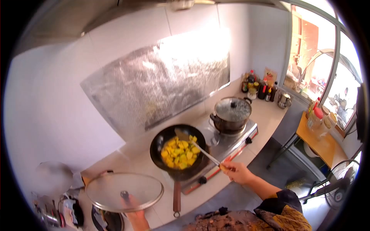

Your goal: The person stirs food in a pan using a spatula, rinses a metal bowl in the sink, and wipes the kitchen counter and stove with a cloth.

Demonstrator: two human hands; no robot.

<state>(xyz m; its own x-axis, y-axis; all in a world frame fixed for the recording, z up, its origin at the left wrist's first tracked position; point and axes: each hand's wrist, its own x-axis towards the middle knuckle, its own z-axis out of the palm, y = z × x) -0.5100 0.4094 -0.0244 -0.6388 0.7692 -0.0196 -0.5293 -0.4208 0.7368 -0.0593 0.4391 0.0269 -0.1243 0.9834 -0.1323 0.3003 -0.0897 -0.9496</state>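
A black wok (155, 148) with a wooden handle stands on the left burner of the stove, holding yellow-green chunks of food (179, 153). My right hand (236, 172) is closed around the end of a long spatula (206, 153), whose blade is at the back of the wok near the food. My left hand (135, 211) grips the knob of a glass lid (111, 188), seen partly through the glass. That lid is held to the left of the wok, above the counter.
On the right burner sits a lidded pot (231, 115). Bottles (263, 89) and a metal cup (284, 100) stand in the back corner. At right are a wooden table (322, 140) with jars and a fan (341, 184). A black round pan (110, 221) lies at lower left.
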